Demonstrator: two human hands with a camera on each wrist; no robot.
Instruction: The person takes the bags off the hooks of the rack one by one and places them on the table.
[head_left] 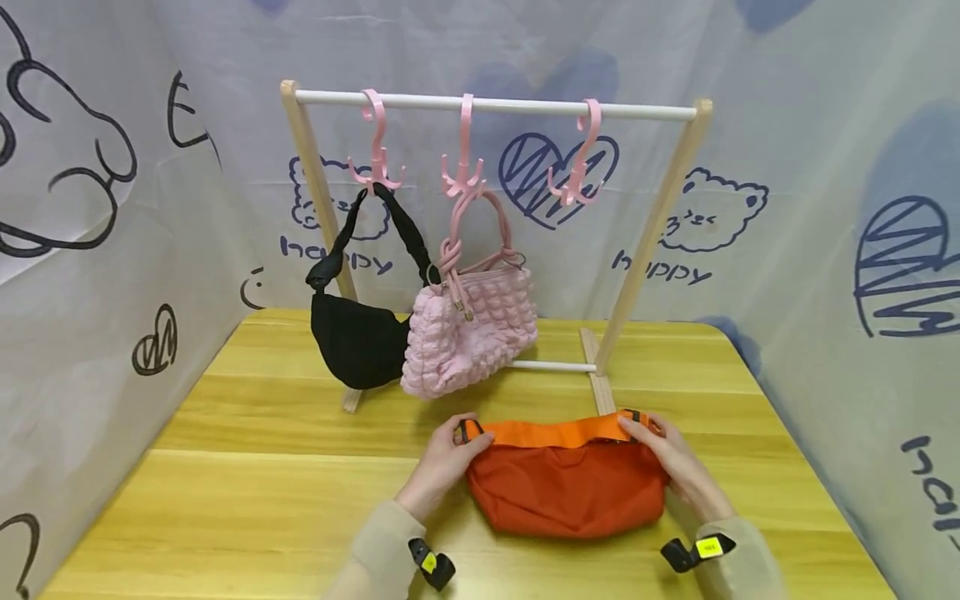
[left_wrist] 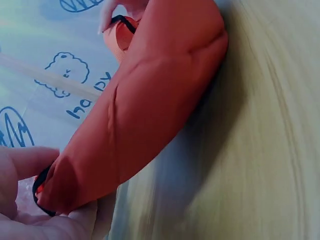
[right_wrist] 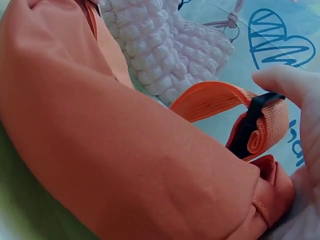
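An orange-red waist bag [head_left: 570, 492] with a bright orange webbing strap [head_left: 551, 433] along its top is held between both hands, low over the wooden table. My left hand [head_left: 444, 462] pinches its left upper end, thumb on top, beside a black strap edge. At the right upper end my right hand [head_left: 678, 462] grips the strap, thumb across it near a black buckle. In the right wrist view, the strap's folded end [right_wrist: 260, 127] loops up by the thumb. The fingers behind the bag are mostly hidden.
Behind the bag stands a wood-framed rack with a white bar [head_left: 510, 104] and three pink hooks. A black bag [head_left: 360, 337] hangs from the left hook, a pink puffy bag [head_left: 472, 333] from the middle one, and the right hook [head_left: 576, 179] carries nothing. Printed cloth surrounds the table [head_left: 285, 500].
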